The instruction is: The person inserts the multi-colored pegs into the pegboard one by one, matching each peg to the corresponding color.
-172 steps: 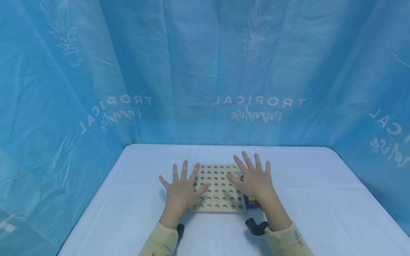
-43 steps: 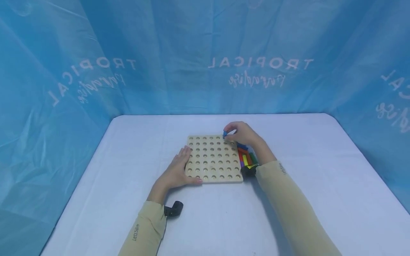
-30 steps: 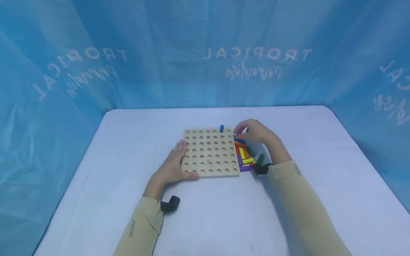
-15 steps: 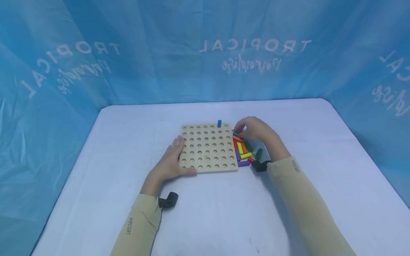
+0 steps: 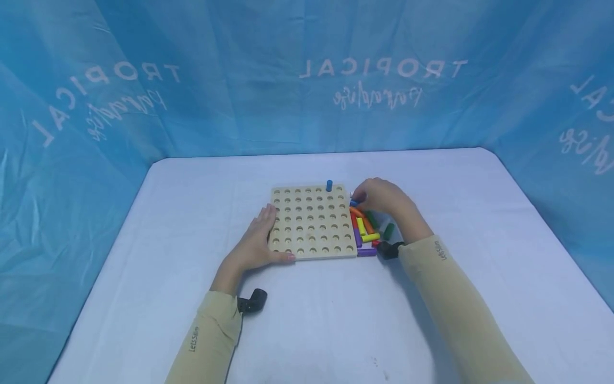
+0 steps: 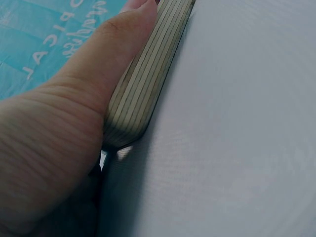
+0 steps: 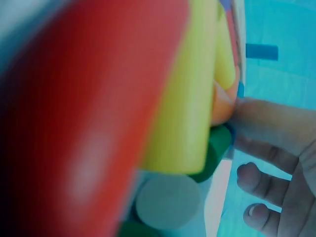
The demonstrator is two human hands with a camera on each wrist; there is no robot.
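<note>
A square wooden pegboard (image 5: pixel 310 234) with rows of round holes lies on the table. One blue peg (image 5: pixel 329 186) stands upright in its far row, near the right corner. My left hand (image 5: pixel 256 242) rests at the near left corner, fingers along the left edge and thumb against the front edge; the left wrist view shows the thumb (image 6: pixel 116 44) against the layered side. Right of the board, my right hand (image 5: pixel 384 197) pinches a lying blue peg (image 5: pixel 354 203) between thumb and fingertips; its other fingers are loosely bent in the right wrist view.
Several loose pegs lie piled by the board's right edge: yellow (image 5: pixel 370 238), purple (image 5: pixel 366 253), orange (image 5: pixel 356 212) and green (image 5: pixel 389 231). A greyish, see-through dish shows under the green ones. Blue curtains (image 5: pixel 307 117) enclose the white table (image 5: pixel 307 320).
Both hands were spread above the board at first. My left hand settled on its corner; my right hand set a blue peg upright in the far row, then moved right to the pile.
</note>
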